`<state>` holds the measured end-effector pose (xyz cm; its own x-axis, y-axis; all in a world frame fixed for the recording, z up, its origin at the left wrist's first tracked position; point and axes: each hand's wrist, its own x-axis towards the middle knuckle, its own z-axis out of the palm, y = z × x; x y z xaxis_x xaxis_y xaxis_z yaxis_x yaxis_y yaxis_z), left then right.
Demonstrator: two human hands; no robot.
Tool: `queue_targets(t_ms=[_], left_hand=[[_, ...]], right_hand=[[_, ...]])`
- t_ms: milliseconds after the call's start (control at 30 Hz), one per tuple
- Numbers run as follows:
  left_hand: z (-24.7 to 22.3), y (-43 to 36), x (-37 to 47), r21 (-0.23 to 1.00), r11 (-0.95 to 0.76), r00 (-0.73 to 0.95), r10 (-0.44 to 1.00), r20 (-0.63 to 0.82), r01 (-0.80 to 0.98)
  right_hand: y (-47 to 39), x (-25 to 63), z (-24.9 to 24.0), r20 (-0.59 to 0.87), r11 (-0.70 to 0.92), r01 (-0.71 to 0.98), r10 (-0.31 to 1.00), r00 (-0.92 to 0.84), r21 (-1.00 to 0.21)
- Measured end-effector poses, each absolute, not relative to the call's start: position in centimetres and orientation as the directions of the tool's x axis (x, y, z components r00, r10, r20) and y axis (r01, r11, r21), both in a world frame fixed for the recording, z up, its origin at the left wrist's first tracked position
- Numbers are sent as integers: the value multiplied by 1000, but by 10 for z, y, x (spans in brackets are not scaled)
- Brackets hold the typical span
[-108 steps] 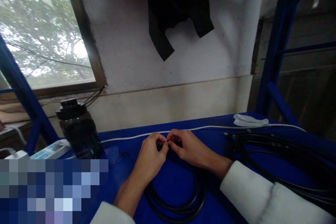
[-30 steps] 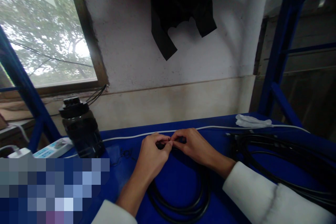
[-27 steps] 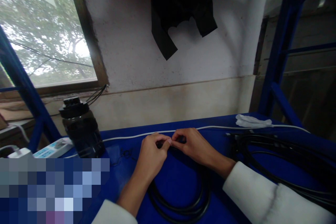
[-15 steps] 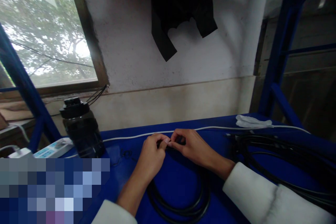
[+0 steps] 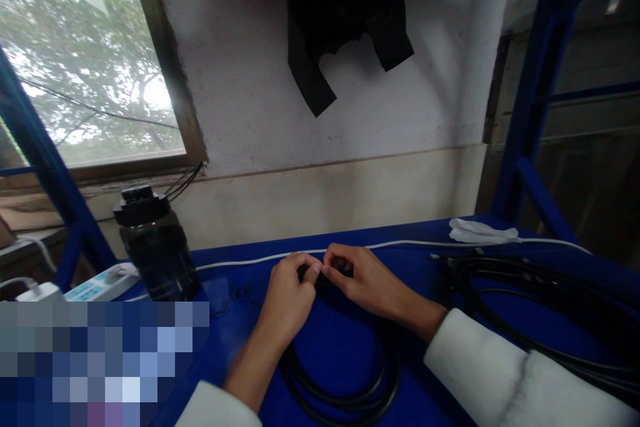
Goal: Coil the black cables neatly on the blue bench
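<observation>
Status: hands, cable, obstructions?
Left hand, right hand: close together at far side of black cable coil. Grip detail hidden. Dark bottle stands left, apart from both.

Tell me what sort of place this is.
Probably a small workshop or storeroom corner, though I can't be sure: a blue bench set in a metal frame, black coils on it, and a power strip.

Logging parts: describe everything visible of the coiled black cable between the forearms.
The black cable lies in a few rounded loops on the blue table, smooth and slightly glossy, like rubber or plastic. Its far side is mostly hidden around the left hand and right hand; whether they grip it, and its ends, can't be told.
</observation>
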<state>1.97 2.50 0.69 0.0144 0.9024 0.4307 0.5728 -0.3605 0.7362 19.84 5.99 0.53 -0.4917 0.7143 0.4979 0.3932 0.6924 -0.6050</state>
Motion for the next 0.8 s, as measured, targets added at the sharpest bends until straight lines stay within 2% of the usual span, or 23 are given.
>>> queue_targets(t_ms=[267, 533, 800], left_hand=[[5, 25, 19, 741, -311, -39, 910, 413, 595], [2, 29, 18, 761, -336, -10, 912, 411, 555], [2, 30, 17, 780, -298, -65, 916, 395, 550]], right_hand=[[59, 198, 6, 506, 713, 384, 693, -514, -587], [59, 198, 4, 591, 778, 393, 629, -506, -491], [60, 196, 5, 579, 755, 355, 652, -489, -551]])
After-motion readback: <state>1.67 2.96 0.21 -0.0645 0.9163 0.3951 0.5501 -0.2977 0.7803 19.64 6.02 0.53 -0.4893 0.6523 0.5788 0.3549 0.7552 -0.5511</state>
